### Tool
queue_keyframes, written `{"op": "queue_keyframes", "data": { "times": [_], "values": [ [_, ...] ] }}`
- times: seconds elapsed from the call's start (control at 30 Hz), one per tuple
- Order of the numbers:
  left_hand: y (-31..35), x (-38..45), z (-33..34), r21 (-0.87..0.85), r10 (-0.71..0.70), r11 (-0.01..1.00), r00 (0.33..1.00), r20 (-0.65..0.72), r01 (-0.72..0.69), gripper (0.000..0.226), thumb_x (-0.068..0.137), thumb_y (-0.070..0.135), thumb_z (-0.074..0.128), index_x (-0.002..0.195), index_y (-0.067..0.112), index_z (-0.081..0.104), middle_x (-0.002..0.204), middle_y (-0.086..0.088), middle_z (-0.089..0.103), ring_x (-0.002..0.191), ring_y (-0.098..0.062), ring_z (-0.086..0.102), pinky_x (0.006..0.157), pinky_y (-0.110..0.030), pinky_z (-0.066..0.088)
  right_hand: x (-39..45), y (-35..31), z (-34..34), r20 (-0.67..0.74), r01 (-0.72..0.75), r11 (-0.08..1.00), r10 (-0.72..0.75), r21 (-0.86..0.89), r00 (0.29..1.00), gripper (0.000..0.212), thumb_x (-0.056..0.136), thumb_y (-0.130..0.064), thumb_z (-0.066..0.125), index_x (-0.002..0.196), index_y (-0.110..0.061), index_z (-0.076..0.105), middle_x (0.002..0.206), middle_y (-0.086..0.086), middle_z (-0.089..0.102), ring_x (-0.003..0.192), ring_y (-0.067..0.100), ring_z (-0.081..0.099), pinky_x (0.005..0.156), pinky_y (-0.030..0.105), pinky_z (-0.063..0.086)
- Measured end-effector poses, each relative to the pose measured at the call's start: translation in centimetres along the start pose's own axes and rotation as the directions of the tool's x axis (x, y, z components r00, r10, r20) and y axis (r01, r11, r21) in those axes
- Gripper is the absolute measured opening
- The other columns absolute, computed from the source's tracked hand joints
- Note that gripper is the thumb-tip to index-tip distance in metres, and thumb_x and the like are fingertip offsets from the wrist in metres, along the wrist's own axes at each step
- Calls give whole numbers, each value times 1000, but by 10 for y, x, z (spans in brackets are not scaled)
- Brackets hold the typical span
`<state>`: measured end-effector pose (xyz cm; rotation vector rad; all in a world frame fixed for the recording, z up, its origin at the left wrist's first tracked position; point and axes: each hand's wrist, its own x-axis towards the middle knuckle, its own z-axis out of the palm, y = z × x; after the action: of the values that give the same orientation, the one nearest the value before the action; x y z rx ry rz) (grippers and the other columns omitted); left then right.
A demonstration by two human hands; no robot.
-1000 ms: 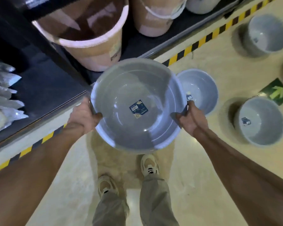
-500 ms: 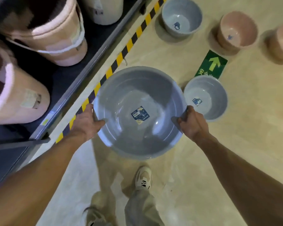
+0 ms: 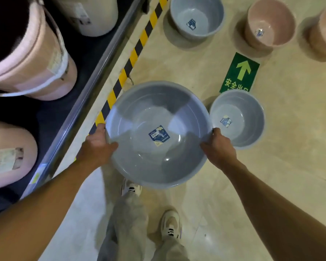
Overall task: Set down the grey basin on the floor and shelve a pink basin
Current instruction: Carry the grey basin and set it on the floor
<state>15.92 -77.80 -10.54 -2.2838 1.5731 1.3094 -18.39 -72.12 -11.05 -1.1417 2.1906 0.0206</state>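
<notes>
We see only the thumbs on the rim of the grey basin [image 3: 157,134]; the other fingers curl out of sight beneath it. Our left hand [image 3: 96,147] grips the rim at 9 o'clock, our right hand [image 3: 217,147] at 3 o'clock, and the basin hangs above the floor [image 3: 290,166], partly hiding one shoe [image 3: 130,188]. Its sticker is too small to read. A second pink basin [image 3: 325,32] at 1 o'clock is cut off by the frame, beside a whole pink basin [image 3: 269,23]. The beige floor carries a green arrow sign [image 3: 240,72] and striped tape [image 3: 132,57] along a dark shelf [image 3: 94,76] of pink buckets [image 3: 32,66].
</notes>
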Motion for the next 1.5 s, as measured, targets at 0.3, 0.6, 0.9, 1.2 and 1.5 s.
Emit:
{"op": "queue_keyframes", "data": {
  "times": [0.3,0.6,0.9,1.2,1.5],
  "values": [
    [-11,78,35,70,20,997,1000,-5,-20,57,86,25,74,134,15,44,130,-21,61,109,-47,59,79,-43,45,57,-1,49,38,-93,995,94,-18,995,38,80,-24,64,110,-12,43,94,10,54,91,41,59,68,40,39],
    [-45,148,93,116,40,993,998,-48,-34,62,84,25,77,135,8,46,119,-26,66,107,-51,60,85,-52,51,128,16,124,81,-92,995,95,-40,992,43,81,-27,66,116,-13,45,93,9,52,79,34,49,66,40,39],
    [-69,190,147,201,-57,977,994,-88,74,54,82,18,72,127,3,45,119,-28,65,110,-51,59,86,-49,46,165,26,177,49,-72,990,78,-120,996,42,85,-28,62,121,-14,48,106,14,59,90,41,57,67,41,39],
    [-84,209,159,96,-127,987,992,-19,128,60,85,23,74,128,10,34,125,-25,58,107,-49,59,81,-51,50,176,29,205,114,-112,993,108,29,988,43,89,-22,54,130,-18,42,87,4,49,57,21,44,55,33,40],
    [-72,196,139,90,15,996,998,61,-21,73,86,24,78,141,10,33,134,-17,58,115,-41,61,87,-60,58,170,35,184,145,-162,959,131,231,981,58,85,-16,61,140,-18,41,102,5,54,83,30,51,69,38,45]
  ]
}}
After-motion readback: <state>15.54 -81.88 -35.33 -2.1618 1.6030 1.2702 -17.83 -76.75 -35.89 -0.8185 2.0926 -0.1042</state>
